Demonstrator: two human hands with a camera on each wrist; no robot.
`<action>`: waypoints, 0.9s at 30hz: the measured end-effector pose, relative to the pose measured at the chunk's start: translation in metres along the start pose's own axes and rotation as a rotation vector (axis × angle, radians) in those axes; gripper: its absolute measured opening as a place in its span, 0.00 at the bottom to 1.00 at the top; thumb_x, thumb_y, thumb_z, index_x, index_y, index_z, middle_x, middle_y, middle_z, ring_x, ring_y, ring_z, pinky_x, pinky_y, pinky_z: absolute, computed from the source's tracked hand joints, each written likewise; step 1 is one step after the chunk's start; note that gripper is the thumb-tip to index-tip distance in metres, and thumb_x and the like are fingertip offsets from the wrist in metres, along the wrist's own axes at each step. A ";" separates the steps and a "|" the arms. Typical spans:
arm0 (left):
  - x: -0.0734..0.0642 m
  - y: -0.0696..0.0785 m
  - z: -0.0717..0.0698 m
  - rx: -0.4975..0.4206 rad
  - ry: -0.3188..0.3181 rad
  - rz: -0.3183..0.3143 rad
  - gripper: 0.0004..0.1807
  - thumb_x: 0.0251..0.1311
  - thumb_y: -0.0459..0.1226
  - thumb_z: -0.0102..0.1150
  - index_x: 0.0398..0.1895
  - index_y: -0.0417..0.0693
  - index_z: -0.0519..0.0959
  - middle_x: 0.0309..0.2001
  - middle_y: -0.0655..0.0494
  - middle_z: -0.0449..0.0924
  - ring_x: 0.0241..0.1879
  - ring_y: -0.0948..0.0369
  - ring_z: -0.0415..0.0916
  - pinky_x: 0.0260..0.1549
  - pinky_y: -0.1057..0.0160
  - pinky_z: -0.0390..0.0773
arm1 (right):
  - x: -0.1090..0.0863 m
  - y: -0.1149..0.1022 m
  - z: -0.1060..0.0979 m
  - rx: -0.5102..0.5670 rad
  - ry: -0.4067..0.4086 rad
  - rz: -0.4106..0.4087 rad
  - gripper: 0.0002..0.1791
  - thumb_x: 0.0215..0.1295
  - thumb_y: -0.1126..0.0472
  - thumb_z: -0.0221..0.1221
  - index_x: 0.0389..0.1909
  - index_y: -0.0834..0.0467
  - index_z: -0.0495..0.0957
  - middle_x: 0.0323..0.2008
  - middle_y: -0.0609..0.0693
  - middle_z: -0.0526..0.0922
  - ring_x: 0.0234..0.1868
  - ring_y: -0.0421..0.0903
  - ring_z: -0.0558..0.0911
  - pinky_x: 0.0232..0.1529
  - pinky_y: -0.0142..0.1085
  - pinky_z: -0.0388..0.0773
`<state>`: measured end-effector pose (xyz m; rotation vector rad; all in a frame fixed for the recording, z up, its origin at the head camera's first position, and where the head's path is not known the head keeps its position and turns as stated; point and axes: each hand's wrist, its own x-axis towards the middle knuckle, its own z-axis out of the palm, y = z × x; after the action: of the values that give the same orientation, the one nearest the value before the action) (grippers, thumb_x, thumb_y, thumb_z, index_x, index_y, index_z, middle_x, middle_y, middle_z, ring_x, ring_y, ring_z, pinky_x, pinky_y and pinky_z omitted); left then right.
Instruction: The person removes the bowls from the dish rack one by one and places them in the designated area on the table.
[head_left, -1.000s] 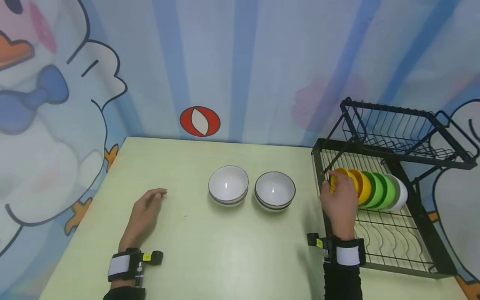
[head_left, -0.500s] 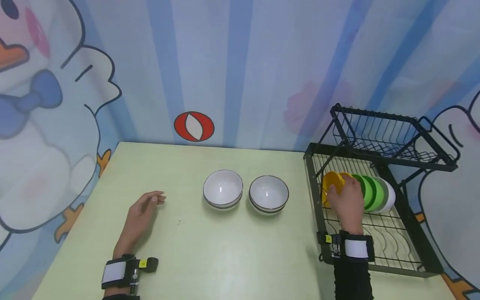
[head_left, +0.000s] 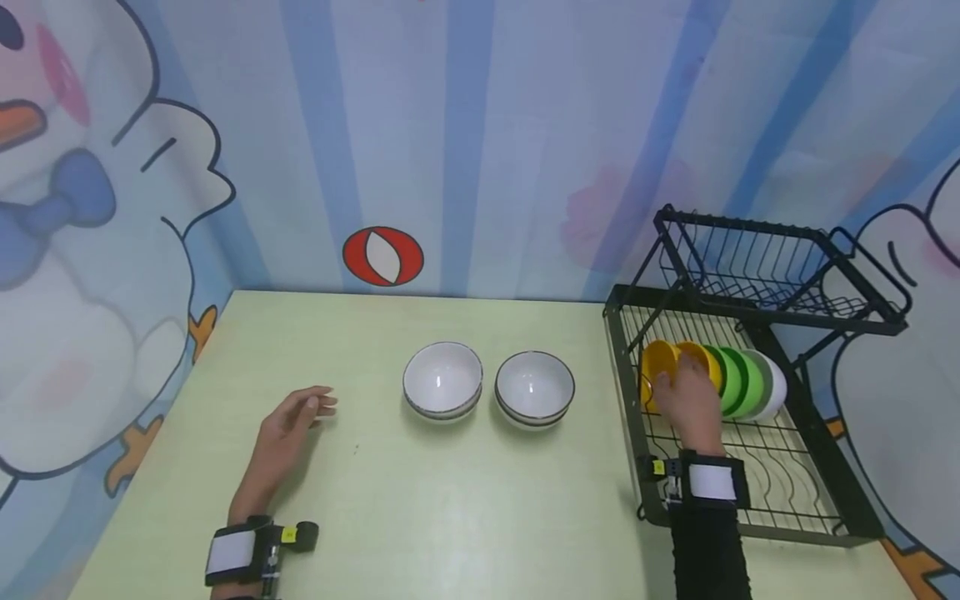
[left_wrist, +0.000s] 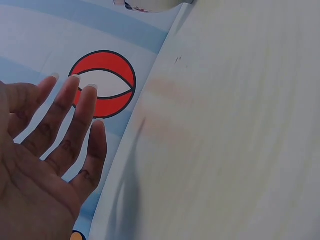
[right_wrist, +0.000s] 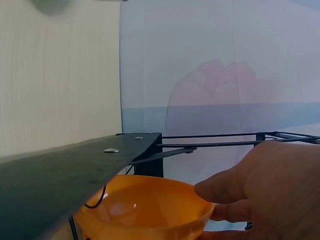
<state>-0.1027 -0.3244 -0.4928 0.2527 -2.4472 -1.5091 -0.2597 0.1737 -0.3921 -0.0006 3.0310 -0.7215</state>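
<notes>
- Yellow bowl (head_left: 657, 367): set on edge in the lower tier of the rack (head_left: 832, 467), at the rack's left end, first in a row of bowls.
- Right hand (head_left: 692, 408): above the rack's lower tier, gripping that bowl; the right wrist view shows the thumb at its rim and fingers against its outside.
- Second yellow bowl (head_left: 708, 358): in the rack, just right of the first, partly hidden by the hand.
- Green bowls (head_left: 748, 383): two, next along the rack's row.
- White bowl (head_left: 777, 390): last in the row, toward the rack's right side.
- Upper tier (head_left: 795, 315): black wire, raised over the rack's back part.
- Right wristband (head_left: 712, 482): above the rack's front left part, with a dark sleeve (head_left: 708, 550) behind it.
- Nearer stack (head_left: 535, 387): white bowls with dark rims, left of the rack.
- Farther stack (head_left: 442, 379): similar bowls, farther left of the rack.
- Left hand (head_left: 288, 425): well left of the rack, past both stacks, fingers loosely bent and spread, holding nothing; whether it touches the table (head_left: 487, 517), I cannot tell.
- Left wristband (head_left: 231, 552): also well left of the rack.
- Wall (head_left: 495, 125): behind the rack, blue-striped, with a red-and-white ball (head_left: 383, 257) pictured to the rack's left.
</notes>
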 end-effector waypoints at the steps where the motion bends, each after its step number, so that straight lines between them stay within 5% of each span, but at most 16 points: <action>1: 0.000 0.001 0.000 0.000 0.000 0.007 0.23 0.78 0.50 0.39 0.64 0.47 0.72 0.56 0.45 0.81 0.46 0.83 0.76 0.48 0.76 0.79 | 0.001 0.000 0.000 -0.006 -0.011 -0.002 0.33 0.77 0.59 0.39 0.73 0.77 0.48 0.68 0.79 0.59 0.62 0.74 0.69 0.63 0.65 0.69; 14: -0.001 0.002 0.010 -0.025 -0.044 0.095 0.20 0.79 0.45 0.41 0.62 0.47 0.74 0.53 0.46 0.83 0.46 0.80 0.77 0.47 0.72 0.81 | 0.008 0.009 0.006 0.044 -0.092 0.001 0.33 0.78 0.59 0.39 0.78 0.62 0.42 0.73 0.80 0.48 0.68 0.79 0.59 0.65 0.71 0.62; 27: 0.000 0.010 0.019 0.005 -0.089 0.088 0.19 0.78 0.47 0.40 0.62 0.51 0.74 0.53 0.49 0.84 0.46 0.77 0.80 0.50 0.66 0.82 | 0.007 0.012 0.014 0.040 0.086 -0.118 0.32 0.72 0.59 0.54 0.74 0.62 0.60 0.69 0.78 0.60 0.66 0.76 0.64 0.62 0.70 0.67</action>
<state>-0.1084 -0.3034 -0.4918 0.0791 -2.4955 -1.5084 -0.2659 0.1778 -0.4096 -0.1524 3.1193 -0.8111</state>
